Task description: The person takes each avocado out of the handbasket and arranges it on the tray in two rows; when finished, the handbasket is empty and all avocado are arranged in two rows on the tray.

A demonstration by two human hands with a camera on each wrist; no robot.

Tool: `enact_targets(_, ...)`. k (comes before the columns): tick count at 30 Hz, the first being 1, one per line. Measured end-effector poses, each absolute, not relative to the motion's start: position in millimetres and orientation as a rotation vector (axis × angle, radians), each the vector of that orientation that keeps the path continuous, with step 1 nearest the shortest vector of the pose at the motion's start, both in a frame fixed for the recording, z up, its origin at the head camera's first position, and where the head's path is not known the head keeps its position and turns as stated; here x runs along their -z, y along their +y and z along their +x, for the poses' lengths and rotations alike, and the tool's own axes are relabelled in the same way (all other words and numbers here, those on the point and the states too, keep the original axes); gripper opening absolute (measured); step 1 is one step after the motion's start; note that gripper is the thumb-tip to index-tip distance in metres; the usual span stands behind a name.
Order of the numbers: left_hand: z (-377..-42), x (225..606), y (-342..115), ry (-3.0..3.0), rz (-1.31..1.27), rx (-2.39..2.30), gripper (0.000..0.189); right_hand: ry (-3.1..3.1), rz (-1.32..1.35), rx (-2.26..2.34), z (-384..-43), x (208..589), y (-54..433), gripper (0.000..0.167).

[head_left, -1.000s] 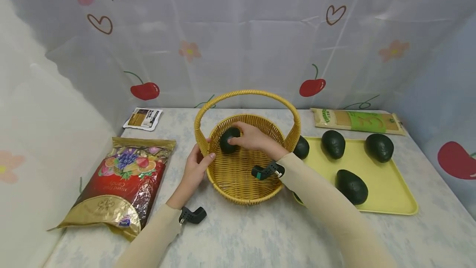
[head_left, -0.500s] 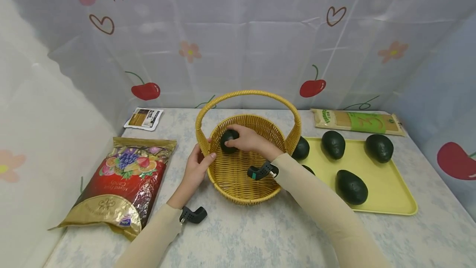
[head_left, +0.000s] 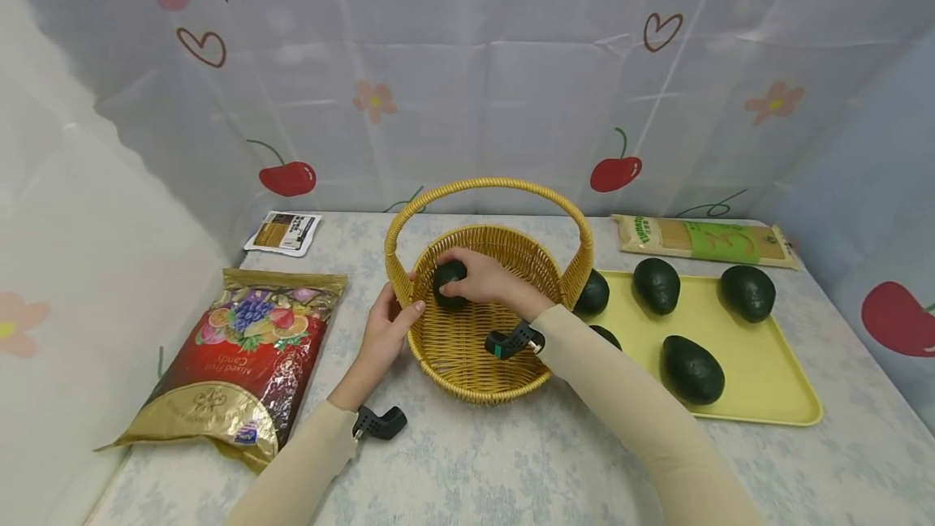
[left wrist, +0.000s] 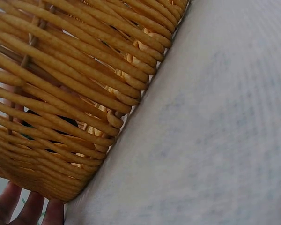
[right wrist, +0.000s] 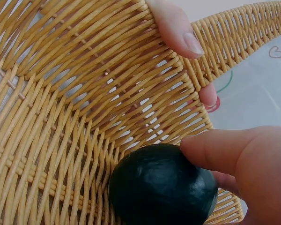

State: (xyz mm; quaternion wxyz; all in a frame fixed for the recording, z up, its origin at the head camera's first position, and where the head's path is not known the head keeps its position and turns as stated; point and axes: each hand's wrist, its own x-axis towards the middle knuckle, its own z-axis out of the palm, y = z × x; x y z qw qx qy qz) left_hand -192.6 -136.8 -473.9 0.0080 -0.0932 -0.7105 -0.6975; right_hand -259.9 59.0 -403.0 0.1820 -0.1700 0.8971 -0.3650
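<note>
A dark green avocado [head_left: 449,284] is inside the yellow wicker basket [head_left: 482,355], near its left wall. My right hand [head_left: 478,276] holds this avocado from above, with the thumb on its near side; the right wrist view shows the dark avocado [right wrist: 161,185] low against the woven wall. My left hand [head_left: 385,323] grips the basket's left rim beside the handle's foot, thumb over the edge. In the left wrist view its fingers [left wrist: 30,208] touch the outer wall.
Right of the basket lies a yellow tray [head_left: 767,396] bearing several avocados [head_left: 692,369]. Behind it is a long noodle packet [head_left: 704,240]. A red and gold candy bag [head_left: 241,364] lies on the left, with a small white-edged packet [head_left: 283,233] behind.
The right hand and the avocado in it have shifted slightly down and toward the near side inside the basket. The left hand has stayed on the rim.
</note>
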Motion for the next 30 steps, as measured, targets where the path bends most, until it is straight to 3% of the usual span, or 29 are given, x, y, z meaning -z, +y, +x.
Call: enact_targets(30,-192.5,473.6,-135.1,-2.207,-0.292,2.171,0.053,2.493,-0.595,0.998,-256.2,393.7,62.6,0.05)
